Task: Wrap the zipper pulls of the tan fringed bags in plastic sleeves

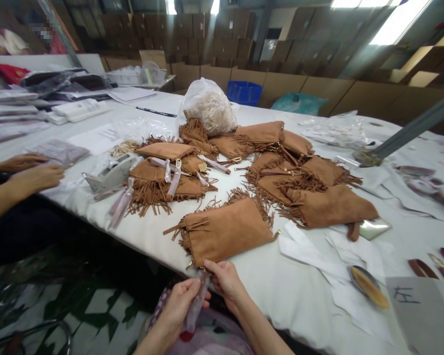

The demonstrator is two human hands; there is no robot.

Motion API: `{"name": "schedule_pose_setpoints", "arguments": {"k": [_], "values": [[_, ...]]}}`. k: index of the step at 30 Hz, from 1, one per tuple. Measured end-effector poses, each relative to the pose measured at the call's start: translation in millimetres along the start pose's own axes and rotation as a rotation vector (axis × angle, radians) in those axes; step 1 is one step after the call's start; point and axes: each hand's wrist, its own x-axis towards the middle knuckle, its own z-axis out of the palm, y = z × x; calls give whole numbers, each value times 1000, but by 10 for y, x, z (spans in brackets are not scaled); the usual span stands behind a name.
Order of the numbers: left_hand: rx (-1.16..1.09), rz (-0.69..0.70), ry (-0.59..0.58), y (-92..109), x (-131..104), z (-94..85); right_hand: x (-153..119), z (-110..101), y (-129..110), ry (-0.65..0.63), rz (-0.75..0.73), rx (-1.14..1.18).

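A brown fringed pouch (225,230) lies flat at the front edge of the white table. From its lower left corner hangs a strap in clear wrapping (197,308). My left hand (183,301) is closed around this wrapped strap below the table edge. My right hand (224,277) pinches the strap's upper end, where it meets the pouch's corner hardware. Stacked fringed pouches (163,182) with wrapped straps lie behind to the left, and more brown pouches (329,204) are piled to the right.
A tape dispenser (113,172) stands at the left. Another person's hands (40,172) rest near a wrapped packet (59,152). A stuffed plastic bag (209,106) sits behind the pouches. At right are a metal pole (414,125), a yellow-brown oval item (368,286) and a marked grey sheet (422,320).
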Motion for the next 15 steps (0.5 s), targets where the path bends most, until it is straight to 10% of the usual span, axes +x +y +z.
{"name": "schedule_pose_setpoints", "arguments": {"k": [15], "values": [[-75, 154, 180, 79, 85, 45, -161, -137, 87, -89, -78, -312]]}}
